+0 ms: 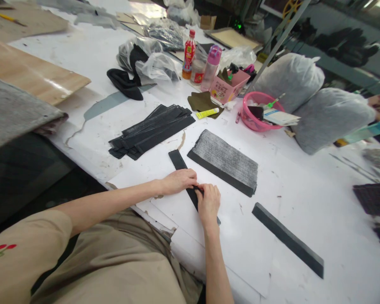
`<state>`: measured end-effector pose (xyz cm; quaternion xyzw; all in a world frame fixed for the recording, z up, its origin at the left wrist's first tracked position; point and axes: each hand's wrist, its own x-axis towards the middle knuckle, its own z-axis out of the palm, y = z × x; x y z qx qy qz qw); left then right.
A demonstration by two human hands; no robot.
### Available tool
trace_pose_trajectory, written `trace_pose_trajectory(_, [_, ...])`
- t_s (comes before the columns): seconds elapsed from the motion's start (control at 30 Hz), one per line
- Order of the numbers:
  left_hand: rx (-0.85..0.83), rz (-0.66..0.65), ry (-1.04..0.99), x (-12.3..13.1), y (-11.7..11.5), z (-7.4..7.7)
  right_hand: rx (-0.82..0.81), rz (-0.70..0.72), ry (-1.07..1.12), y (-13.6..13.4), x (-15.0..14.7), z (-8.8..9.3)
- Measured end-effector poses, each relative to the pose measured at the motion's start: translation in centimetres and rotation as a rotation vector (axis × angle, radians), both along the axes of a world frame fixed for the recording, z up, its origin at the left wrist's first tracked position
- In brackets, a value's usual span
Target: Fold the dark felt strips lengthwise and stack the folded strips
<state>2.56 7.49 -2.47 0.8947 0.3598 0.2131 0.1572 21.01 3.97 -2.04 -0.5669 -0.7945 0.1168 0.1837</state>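
A long black strip point(178, 160) lies on the white table point(304, 198) in front of me. My left hand point(180, 180) and my right hand point(208, 203) both rest on it near its middle, fingers curled and pinching its edge where the two hands meet. Just beyond them lies a flat stack of grey-topped black strips point(224, 161). A single dark strip point(286, 239) lies to the right of my right hand. A loose pile of black strips point(152, 131) sits further back on the left.
Behind stand a pink bowl point(260, 111) of tools, a pink box point(229, 88), bottles point(188, 55), a yellow tube point(207, 113), plastic bags and black cloth point(125, 82). Two stuffed grey bags point(329, 118) lie at right. Boards and grey felt point(15, 109) are at left.
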Motion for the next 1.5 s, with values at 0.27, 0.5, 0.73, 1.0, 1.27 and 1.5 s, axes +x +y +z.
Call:
trace_pose_trajectory(0.27, [0.041,-0.002,0.009,0.0,-0.9,0.0,-0.012,0.007,0.042,-0.5,0.6,0.2])
trace_pose_trajectory(0.5, [0.062,-0.057,0.009,-0.7,0.1,-0.1,0.004,-0.020,0.005,0.3,-0.7,0.3])
trace_pose_trajectory(0.73, [-0.030,0.022,-0.013,-0.4,-0.4,-0.1,-0.006,-0.020,0.030,0.0,-0.5,0.5])
trace_pose_trajectory(1.0, [-0.005,0.002,0.010,-0.2,-0.6,0.2,0.008,-0.015,-0.040,-0.6,0.1,0.4])
trace_pose_trajectory(1.27, [0.019,0.034,0.043,0.3,-1.3,0.2,-0.024,-0.003,0.022,-1.3,0.9,0.5])
trace_pose_trajectory(1.5, [0.009,-0.077,-0.052,0.8,-1.5,0.1,-0.010,-0.014,-0.011,-1.6,1.0,0.8])
